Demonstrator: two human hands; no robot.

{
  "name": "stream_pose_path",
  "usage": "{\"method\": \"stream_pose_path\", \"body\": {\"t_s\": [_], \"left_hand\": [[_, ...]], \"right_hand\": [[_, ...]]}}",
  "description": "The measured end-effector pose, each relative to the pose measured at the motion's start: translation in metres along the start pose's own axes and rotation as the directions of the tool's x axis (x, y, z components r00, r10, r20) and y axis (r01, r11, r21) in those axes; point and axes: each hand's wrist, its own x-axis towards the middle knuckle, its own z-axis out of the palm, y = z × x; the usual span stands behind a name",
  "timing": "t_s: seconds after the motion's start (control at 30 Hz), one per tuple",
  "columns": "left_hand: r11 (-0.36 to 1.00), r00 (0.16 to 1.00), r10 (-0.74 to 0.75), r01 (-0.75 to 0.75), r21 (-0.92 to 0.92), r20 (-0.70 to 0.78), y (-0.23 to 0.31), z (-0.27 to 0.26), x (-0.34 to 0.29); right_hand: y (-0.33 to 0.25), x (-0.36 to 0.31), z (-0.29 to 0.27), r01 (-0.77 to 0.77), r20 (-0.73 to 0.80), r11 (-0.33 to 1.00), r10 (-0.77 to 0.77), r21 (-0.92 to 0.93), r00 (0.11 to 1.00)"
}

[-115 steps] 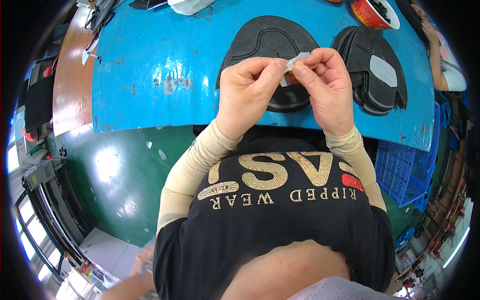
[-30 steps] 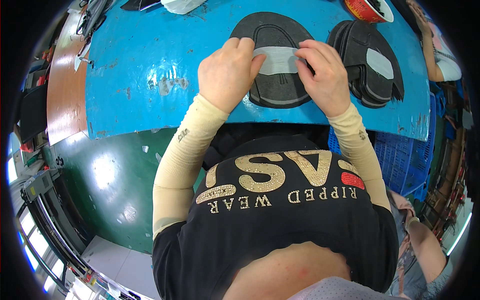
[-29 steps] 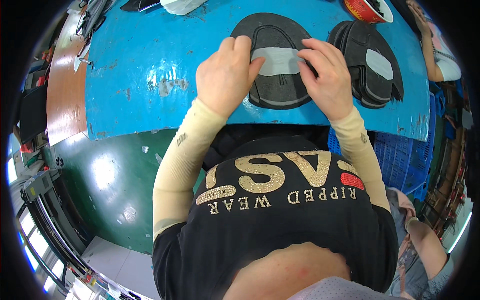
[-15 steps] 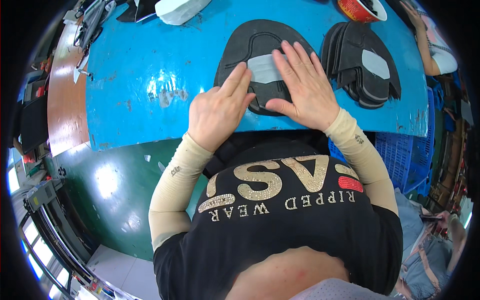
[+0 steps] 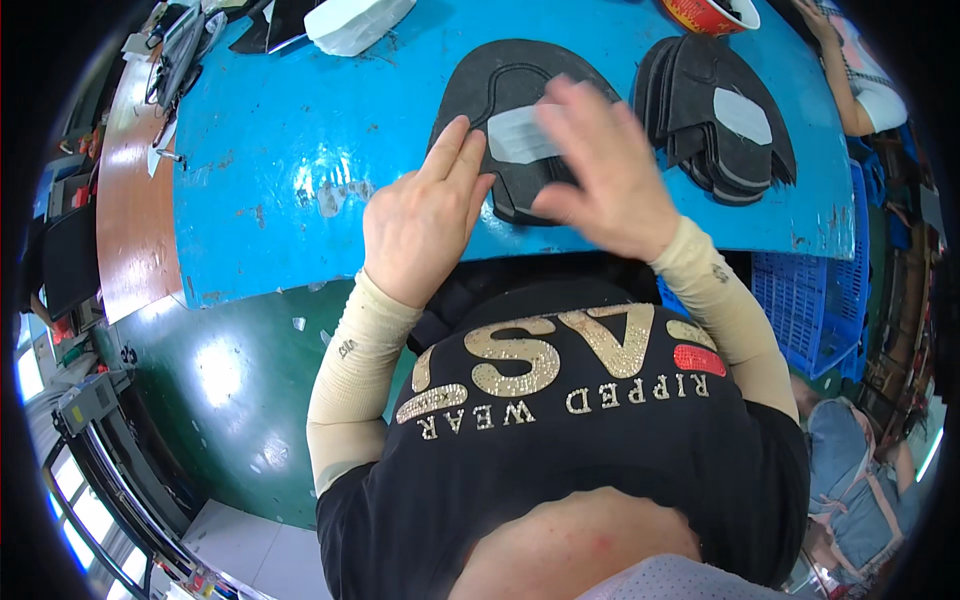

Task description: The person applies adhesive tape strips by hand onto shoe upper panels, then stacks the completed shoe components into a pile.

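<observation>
A black foam-like piece point(image 5: 480, 75) with a rounded far end and a curved groove lies flat on the blue table. On it sits a white rectangular patch point(image 5: 515, 138). My left hand point(image 5: 420, 215) rests at the piece's left edge, its fingers stretched out, holding nothing. Over the piece's right side is my right hand point(image 5: 610, 185), smeared by motion, with fingers extended and thumb apart; it hides the right end of the patch. Whether it touches the piece I cannot tell. Beside it, to the right, lies a stack of similar black pieces point(image 5: 690, 90), the top one bearing a white patch point(image 5: 742, 116).
A red bowl point(image 5: 695, 18) with dark bits stands at the far right, near another person's arm point(image 5: 845, 100). A white block-like item point(image 5: 355, 22) lies at the far left. Below the table's right end is a blue plastic crate point(image 5: 800, 300). A wooden tabletop point(image 5: 135, 220) adjoins on the left.
My left hand has slid a little to the left, away from the white patch. The right hand has gone from sharp to blurred and is moving over the piece's right side.
</observation>
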Motion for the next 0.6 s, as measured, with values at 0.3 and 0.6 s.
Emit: {"method": "stream_pose_path", "body": {"t_s": [0.3,0.6], "left_hand": [[0.990,0.991,0.125,-0.129,-0.065,-0.056,0.018,0.028,0.000],[0.986,0.990,0.098,-0.111,-0.127,-0.102,0.017,0.031,-0.003]], "right_hand": [[0.039,0.017,0.003,-0.161,-0.147,0.890,0.107,-0.427,0.983],[0.028,0.020,0.010,-0.252,-0.250,0.929,0.185,-0.272,0.950]]}}
